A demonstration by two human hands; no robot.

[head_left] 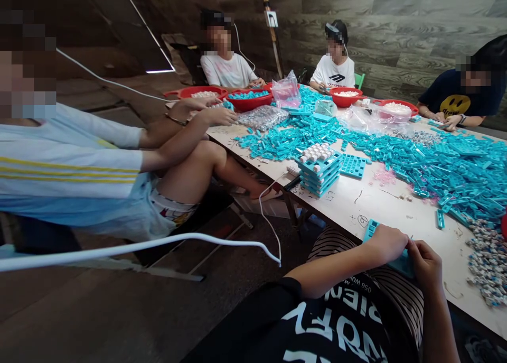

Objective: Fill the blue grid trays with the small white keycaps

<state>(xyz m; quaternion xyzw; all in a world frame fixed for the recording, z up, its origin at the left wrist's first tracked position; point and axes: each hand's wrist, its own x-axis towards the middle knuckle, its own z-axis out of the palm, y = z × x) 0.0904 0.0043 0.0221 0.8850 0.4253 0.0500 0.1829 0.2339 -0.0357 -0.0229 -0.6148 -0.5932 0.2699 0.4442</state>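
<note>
Big white table [412,217], three co-workers along far side; another co-worker [71,162] seated left, arms over the table edge. Heap of loose blue pieces [455,167] crowds the middle and right; grey-white speckled parts [489,262] piled at near right. White cable [47,260] crosses the left foreground, well apart from the hands. Red bowls [247,105] farther back, near plastic bags. Stack of blue trays [322,180] by the table corner, white caps on top. Worked blue tray [402,265] sits at the near edge, over the lap. Left hand [386,242] blocks much of it; right hand [430,265] beside, fingers curled, fingertips nearly meeting. Can't tell what either grips.
</note>
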